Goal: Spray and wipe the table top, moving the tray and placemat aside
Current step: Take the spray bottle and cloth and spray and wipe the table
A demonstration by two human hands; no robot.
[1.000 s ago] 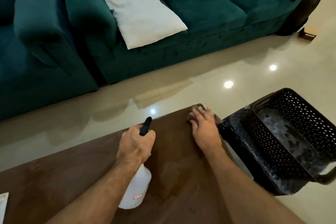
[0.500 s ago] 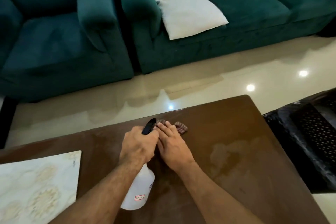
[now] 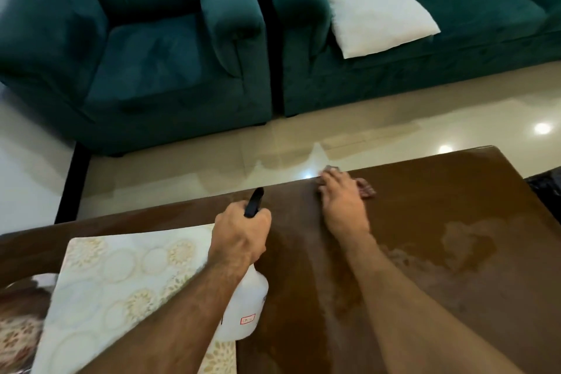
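Observation:
My left hand (image 3: 241, 235) grips the neck of a white spray bottle (image 3: 244, 310) with a black trigger head, held over the brown table top (image 3: 455, 282). My right hand (image 3: 341, 199) lies flat on a small reddish checked cloth (image 3: 365, 188) near the table's far edge, fingers straight. A pale patterned placemat (image 3: 121, 285) lies on the left part of the table, partly under my left forearm. A tray (image 3: 21, 325) with a floral pattern shows at the lower left edge, half out of view.
A damp patch (image 3: 464, 243) marks the table's right side. A teal armchair (image 3: 136, 55) and a teal sofa (image 3: 455, 48) with a white pillow (image 3: 370, 6) stand beyond the glossy tiled floor (image 3: 212, 161). A dark basket (image 3: 546, 188) peeks in at the right edge.
The view has swung left, bringing the placemat and tray in. My right hand slid the cloth leftward along the table, then out to the far edge, away from the bottle.

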